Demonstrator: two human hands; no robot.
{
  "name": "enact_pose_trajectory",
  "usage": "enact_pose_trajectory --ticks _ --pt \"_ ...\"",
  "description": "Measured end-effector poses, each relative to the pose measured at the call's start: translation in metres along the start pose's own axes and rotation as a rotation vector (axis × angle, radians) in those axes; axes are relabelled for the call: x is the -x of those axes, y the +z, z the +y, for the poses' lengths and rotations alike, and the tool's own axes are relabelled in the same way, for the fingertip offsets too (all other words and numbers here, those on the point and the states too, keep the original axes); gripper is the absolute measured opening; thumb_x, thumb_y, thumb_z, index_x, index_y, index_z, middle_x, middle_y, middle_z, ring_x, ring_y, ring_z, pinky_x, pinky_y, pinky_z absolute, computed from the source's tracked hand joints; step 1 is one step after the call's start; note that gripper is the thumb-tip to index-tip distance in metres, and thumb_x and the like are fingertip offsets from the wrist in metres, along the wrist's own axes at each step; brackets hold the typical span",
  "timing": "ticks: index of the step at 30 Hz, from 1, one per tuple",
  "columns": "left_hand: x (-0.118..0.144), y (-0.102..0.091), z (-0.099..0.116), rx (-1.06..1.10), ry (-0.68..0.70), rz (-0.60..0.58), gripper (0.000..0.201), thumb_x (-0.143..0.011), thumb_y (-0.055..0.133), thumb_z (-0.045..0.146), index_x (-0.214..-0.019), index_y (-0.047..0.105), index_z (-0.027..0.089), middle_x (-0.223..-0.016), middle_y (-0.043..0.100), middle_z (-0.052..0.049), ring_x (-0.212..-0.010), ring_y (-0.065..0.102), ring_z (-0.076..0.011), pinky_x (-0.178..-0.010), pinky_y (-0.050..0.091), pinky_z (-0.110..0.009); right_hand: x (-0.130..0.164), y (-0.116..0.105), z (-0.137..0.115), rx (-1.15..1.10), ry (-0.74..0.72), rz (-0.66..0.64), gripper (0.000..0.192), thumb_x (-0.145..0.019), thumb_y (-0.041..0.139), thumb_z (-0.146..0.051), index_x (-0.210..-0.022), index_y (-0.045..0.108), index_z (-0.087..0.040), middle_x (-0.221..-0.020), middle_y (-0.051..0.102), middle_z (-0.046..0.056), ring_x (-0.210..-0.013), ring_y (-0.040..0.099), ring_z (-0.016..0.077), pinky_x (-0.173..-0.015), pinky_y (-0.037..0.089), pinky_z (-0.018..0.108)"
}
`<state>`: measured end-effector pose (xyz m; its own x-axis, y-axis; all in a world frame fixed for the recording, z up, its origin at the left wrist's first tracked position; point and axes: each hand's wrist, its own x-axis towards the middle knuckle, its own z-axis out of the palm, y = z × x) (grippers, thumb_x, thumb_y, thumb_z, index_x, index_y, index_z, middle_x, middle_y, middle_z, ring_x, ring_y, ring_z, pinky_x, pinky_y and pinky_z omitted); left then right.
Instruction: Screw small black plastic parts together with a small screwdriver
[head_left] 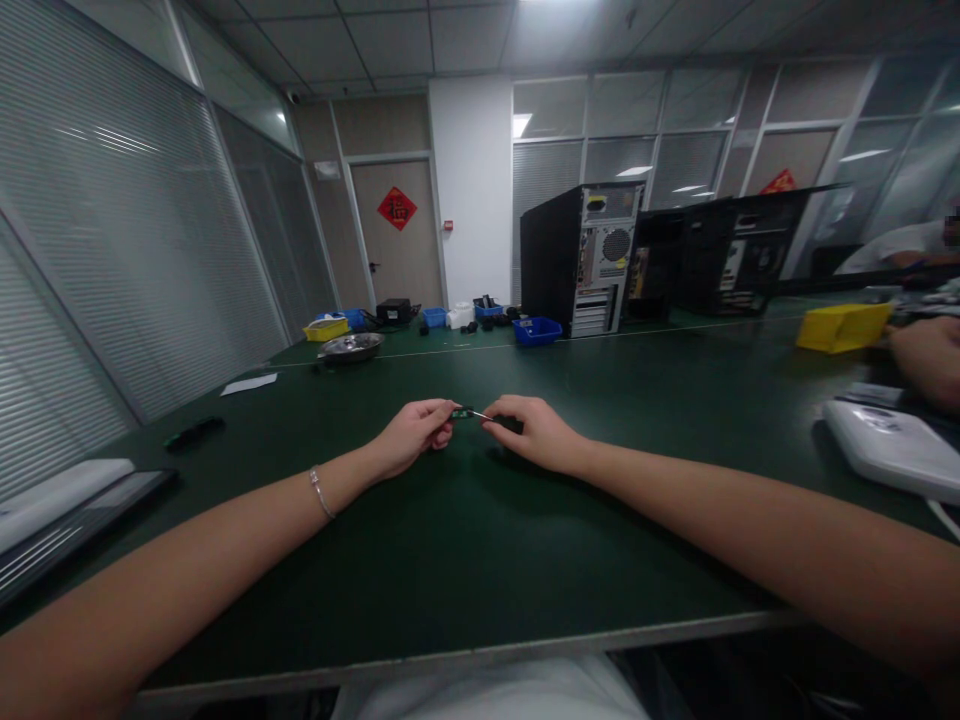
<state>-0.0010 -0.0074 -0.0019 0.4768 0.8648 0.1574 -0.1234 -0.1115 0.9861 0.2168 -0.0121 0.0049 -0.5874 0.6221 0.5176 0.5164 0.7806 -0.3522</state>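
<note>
Small green piece [460, 413], probably a circuit board, over the near middle of the dark green table [420, 590]; whether it touches the surface, cannot tell. Looks flat and narrow, with darker patches; markings too small to read. Likely very light and stiff, edges perhaps slick, any mounted parts fragile: best taken by the rim, thumb against fingertip, no bending. Left hand [415, 437] has it pinched by one end between thumb and forefinger, other fingers curled under. Right hand [536, 432] grips a slim metal tool [481, 415], bright shaft pointing at the board's free end; contact at the tip unclear. Tool seems rigid, light, likely easiest to steer held close to the shaft. Farther out: blue tray [538, 332] beside a computer tower [559, 260]; metal bowl [351, 348] beyond the left hand.
</note>
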Motion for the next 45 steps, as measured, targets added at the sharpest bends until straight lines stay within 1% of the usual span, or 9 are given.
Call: enact_pose_trajectory --ticks 6,12,16,23,31,39,45 --pt "0.0009 0.0000 0.0021 -0.019 -0.016 -0.001 0.034 -0.079 0.057 0.043 -0.079 0.057 0.009 -0.061 0.045 0.001 -0.051 0.038 -0.0071 -0.048 0.027 -0.022 0.0001 -0.0004 -0.0010 -0.022 -0.025 0.006 0.021 -0.085 0.051 -0.027 -0.098 0.065 -0.018 -0.087 0.063 0.005 -0.077 0.056 0.0158 -0.068 0.041 0.026" --pt "-0.0014 -0.0021 -0.0016 -0.038 -0.008 0.001 0.033 -0.080 0.055 0.043 -0.075 0.054 0.010 -0.058 0.043 0.002 -0.049 0.037 -0.0064 -0.047 0.025 -0.022 -0.0004 0.0009 0.0001 -0.010 -0.035 0.010 0.020 -0.085 0.051 -0.026 -0.098 0.065 -0.019 -0.086 0.063 0.005 -0.078 0.056 0.0159 -0.068 0.041 0.026" --pt "-0.0025 -0.0026 -0.0030 -0.048 0.000 0.024 0.035 -0.078 0.056 0.044 -0.074 0.054 0.009 -0.058 0.043 0.002 -0.047 0.035 -0.0058 -0.045 0.023 -0.021 -0.0004 0.0016 0.0008 -0.017 -0.032 0.015 0.020 -0.084 0.052 -0.026 -0.098 0.065 -0.019 -0.087 0.063 0.005 -0.078 0.056 0.0161 -0.070 0.042 0.026" --pt "-0.0015 -0.0012 0.0001 -0.038 -0.010 0.022 0.035 -0.078 0.056 0.044 -0.073 0.053 0.010 -0.059 0.043 0.002 -0.047 0.037 -0.0058 -0.045 0.024 -0.021 -0.0003 0.0015 0.0007 -0.010 -0.034 0.010 0.020 -0.084 0.052 -0.027 -0.097 0.065 -0.019 -0.087 0.063 0.005 -0.078 0.057 0.0161 -0.069 0.042 0.026" --pt "-0.0006 -0.0024 -0.0004 -0.063 -0.012 0.003 0.032 -0.079 0.056 0.042 -0.075 0.054 0.010 -0.060 0.044 0.002 -0.048 0.036 -0.0056 -0.046 0.025 -0.022 0.0001 -0.0001 -0.0005 -0.012 -0.038 0.003 0.021 -0.085 0.051 -0.026 -0.098 0.065 -0.019 -0.087 0.063 0.005 -0.077 0.056 0.0159 -0.068 0.042 0.026" --pt "-0.0008 -0.0026 0.0009 -0.022 -0.036 -0.033 0.032 -0.080 0.055 0.041 -0.072 0.052 0.010 -0.058 0.042 0.003 -0.047 0.034 -0.0052 -0.046 0.023 -0.022 0.0004 -0.0008 -0.0002 -0.037 -0.062 0.000 0.020 -0.085 0.051 -0.025 -0.098 0.065 -0.018 -0.086 0.063 0.004 -0.078 0.057 0.0154 -0.069 0.042 0.026" --pt "-0.0008 -0.0049 -0.0012 -0.006 -0.050 -0.063 0.030 -0.081 0.056 0.039 -0.076 0.052 0.010 -0.059 0.040 0.004 -0.047 0.033 -0.0048 -0.045 0.021 -0.021 0.0009 -0.0011 -0.0013 -0.021 -0.073 -0.022 0.020 -0.085 0.051 -0.026 -0.097 0.065 -0.017 -0.085 0.062 0.005 -0.076 0.056 0.0149 -0.068 0.042 0.025"
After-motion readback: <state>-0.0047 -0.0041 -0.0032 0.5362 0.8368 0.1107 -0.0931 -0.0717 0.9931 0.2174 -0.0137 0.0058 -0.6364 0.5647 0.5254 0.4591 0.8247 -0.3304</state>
